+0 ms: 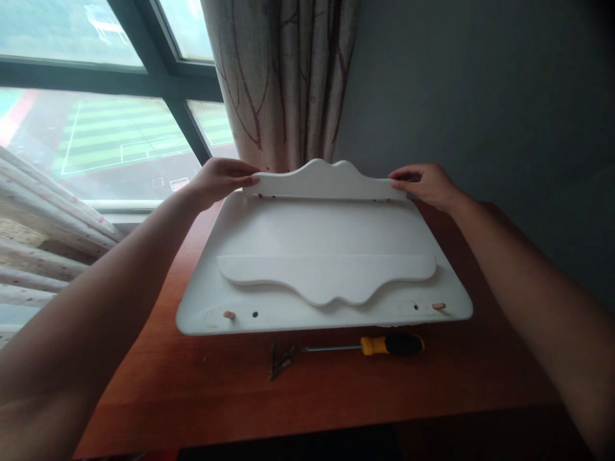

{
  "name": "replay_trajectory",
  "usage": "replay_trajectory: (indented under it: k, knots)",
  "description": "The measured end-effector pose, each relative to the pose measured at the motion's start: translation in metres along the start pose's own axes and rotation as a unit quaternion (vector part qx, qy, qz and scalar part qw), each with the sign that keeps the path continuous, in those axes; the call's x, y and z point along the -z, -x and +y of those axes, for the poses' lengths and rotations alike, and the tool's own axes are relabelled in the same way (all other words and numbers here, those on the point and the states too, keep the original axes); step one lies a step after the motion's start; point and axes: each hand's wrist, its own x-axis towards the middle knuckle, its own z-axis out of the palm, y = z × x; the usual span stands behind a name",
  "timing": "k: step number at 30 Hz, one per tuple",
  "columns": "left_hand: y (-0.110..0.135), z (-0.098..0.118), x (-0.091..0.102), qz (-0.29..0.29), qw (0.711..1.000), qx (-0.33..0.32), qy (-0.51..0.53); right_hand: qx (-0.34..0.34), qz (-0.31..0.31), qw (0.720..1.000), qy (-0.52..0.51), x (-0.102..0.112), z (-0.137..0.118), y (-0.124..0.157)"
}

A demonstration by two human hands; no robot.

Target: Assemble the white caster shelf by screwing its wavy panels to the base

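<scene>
1. Fingers (250, 182) of left hand (220, 178) and right hand (427, 183) pinch opposite ends of the panel (323, 182).
2. Between them, it looks white, flat, wavy-topped.
3. Below them lies a white board (327, 227) with pegs (229, 315).

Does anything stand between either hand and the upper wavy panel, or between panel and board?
Nothing visible separates the left hand or right hand from the upper wavy panel; both hold its ends. Small wooden dowels show at its lower edge, between it and the white board.
</scene>
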Motion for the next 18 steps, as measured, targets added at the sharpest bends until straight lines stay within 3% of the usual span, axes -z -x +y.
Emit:
replay_trajectory:
  k: [7,18]
  knots:
    - [0.002,-0.005,0.002,0.017,0.996,-0.042,-0.072,0.043,-0.033,0.997,0.055,0.004,-0.012,0.011]
    - [-0.003,-0.009,0.008,-0.02,0.983,-0.099,-0.152,0.075,-0.052,0.988,0.126,0.003,-0.013,0.009]
